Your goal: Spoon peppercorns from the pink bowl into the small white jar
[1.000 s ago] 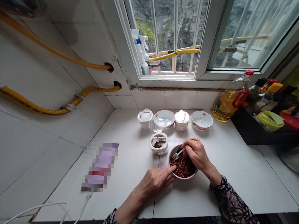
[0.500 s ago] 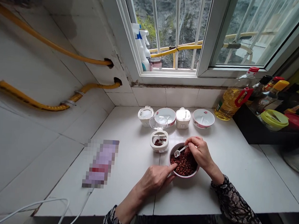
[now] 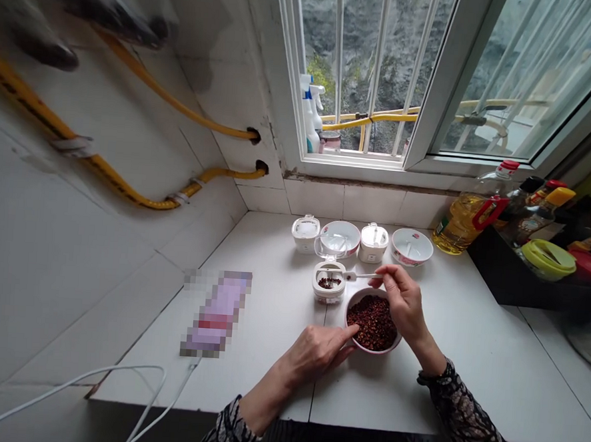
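On the white desk (image 3: 491, 366), the left hand (image 3: 316, 350) is clasping a round pink-rimmed bowl (image 3: 375, 352) of dark-red grains (image 3: 372, 322), perhaps against sliding, and the right hand (image 3: 405, 301) is pinching a white plastic spoon (image 3: 351, 276) beside an open squarish jar (image 3: 327, 299).

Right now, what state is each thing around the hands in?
Right hand: pinching white spoon
Left hand: gripping peppercorn bowl
White spoon: tip by front jar's rim, contact unclear
Peppercorn bowl: upright, well filled
Front jar: lid open, partly filled
Back-left jar: lid closed
Back-right jar: lid closed
Right flowered bowl: upright
Oil bottle: capped, partly filled
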`<state>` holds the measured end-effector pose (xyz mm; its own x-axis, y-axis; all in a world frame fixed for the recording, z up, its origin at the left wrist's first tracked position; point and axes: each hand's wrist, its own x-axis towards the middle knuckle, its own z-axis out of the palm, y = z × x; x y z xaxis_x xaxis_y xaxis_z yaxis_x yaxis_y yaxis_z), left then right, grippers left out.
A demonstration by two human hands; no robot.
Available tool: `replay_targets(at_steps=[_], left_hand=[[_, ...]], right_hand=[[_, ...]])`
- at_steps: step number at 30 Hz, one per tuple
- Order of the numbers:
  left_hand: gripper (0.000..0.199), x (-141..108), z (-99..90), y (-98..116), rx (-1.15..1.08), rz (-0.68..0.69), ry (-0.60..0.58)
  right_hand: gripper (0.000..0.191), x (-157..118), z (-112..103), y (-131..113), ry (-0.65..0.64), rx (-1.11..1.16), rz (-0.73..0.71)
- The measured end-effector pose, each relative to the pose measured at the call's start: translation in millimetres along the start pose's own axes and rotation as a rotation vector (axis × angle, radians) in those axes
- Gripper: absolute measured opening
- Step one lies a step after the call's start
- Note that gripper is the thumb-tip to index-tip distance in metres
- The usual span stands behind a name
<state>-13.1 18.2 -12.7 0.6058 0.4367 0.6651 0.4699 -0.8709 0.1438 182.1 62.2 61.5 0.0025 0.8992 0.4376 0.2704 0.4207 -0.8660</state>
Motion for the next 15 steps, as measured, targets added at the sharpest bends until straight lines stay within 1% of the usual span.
replay_targets(at_steps=[2,4,5,6,8,11,12,13,15], left_hand=[[0.025,0.4,0.6,-0.3,0.032,0.013,0.015],[0.025,0.5,1.0,-0.6,0.058,0.019,0.016],[0.025,0.5,1.3,-0.8,0.066,0.018,0.015],[0.025,0.3,1.6,-1.1,0.070,0.016,0.012],[0.026,-0.4,2.1,-1.6,0.058,0.014,0.007],[0.029,-1.5,2.6,-2.3,0.026,0.011,0.003],[0.029,-1.8,2.5,-2.4,0.019,0.011,0.004],[0.029,-2.0,2.3,-2.5,0.014,0.009,0.004],[0.029,-2.4,1.8,-2.3,0.009,0.007,0.003]], right_hand=[[0.015,-2.1,9.2,-4.3,-0.051,-0.165,-0.234],[0.019,-3.2,14.9,-5.9,-0.133,-0.321,-0.467],[0.021,-3.2,15.6,-5.9,-0.166,-0.374,-0.548],[0.023,-3.1,14.6,-5.7,-0.182,-0.403,-0.594],[0.023,-2.4,8.0,-5.0,-0.149,-0.408,-0.601],[0.019,-1.2,-6.4,-2.2,-0.027,-0.389,-0.528],[0.019,-1.2,-10.1,-0.4,-0.006,-0.405,-0.505],[0.019,-1.4,-12.5,1.8,-0.006,-0.433,-0.484],[0.021,-2.7,-12.9,7.2,-0.068,-0.508,-0.441]])
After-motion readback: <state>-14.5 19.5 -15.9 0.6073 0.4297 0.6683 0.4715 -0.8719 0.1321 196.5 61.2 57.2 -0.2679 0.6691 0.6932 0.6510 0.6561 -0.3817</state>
